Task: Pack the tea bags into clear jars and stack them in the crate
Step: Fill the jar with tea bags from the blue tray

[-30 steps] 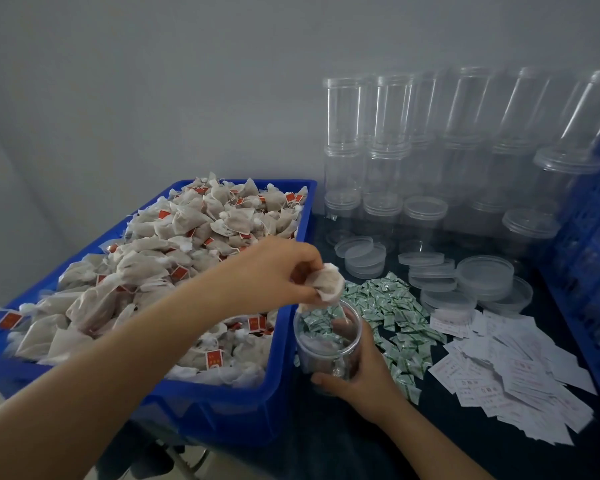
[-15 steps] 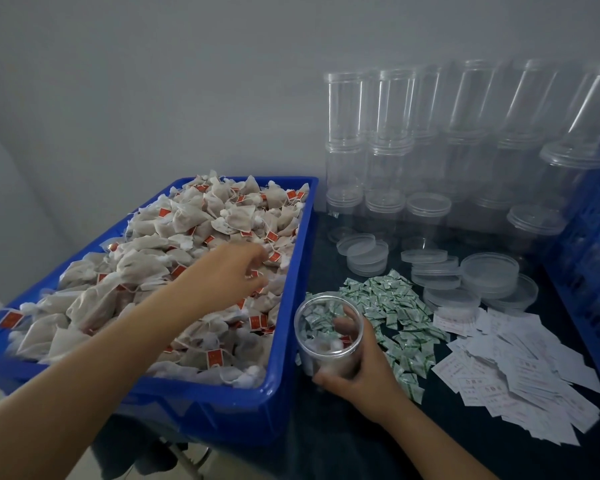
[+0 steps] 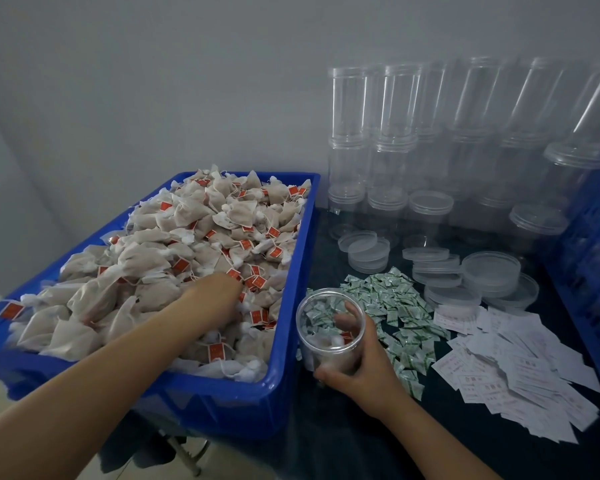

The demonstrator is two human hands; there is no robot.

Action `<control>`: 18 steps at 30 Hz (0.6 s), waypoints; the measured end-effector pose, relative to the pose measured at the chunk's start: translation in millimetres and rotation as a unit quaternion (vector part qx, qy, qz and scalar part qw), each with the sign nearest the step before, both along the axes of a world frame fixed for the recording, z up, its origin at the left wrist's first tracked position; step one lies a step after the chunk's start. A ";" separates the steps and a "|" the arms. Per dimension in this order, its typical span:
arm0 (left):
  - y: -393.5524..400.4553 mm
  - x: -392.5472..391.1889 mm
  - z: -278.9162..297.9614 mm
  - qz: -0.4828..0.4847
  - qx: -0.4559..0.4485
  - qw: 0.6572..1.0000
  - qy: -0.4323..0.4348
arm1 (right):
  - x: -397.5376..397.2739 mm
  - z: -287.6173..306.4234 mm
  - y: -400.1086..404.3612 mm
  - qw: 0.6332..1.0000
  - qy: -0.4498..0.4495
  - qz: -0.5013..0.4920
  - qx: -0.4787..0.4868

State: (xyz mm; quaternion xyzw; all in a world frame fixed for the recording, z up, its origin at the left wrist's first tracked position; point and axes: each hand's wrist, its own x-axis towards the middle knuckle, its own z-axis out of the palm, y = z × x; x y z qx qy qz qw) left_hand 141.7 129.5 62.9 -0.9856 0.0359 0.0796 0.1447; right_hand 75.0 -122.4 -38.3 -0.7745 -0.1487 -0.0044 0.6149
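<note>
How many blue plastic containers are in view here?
2. One blue bin at left, heaped with tea bags; one blue crate at the right edge, only partly in frame. More may sit outside the frame.

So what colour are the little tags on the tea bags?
Red. The tags on the tea bags show clearly in the head view, all across the blue bin.

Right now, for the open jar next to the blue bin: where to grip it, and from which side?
Grip the open jar around its lower wall, from the right and near side, as the right hand does. It stands upright and round, so fingers wrap it easily. The blue bin blocks the left side, and the mouth must stay free for tea bags that the left hand fetches.
</note>
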 end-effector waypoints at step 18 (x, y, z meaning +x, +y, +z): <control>-8.2 -25.0 85.9 -0.079 -0.331 0.935 -0.097 | -1.2 1.1 0.7 1.000 -0.002 0.000 0.011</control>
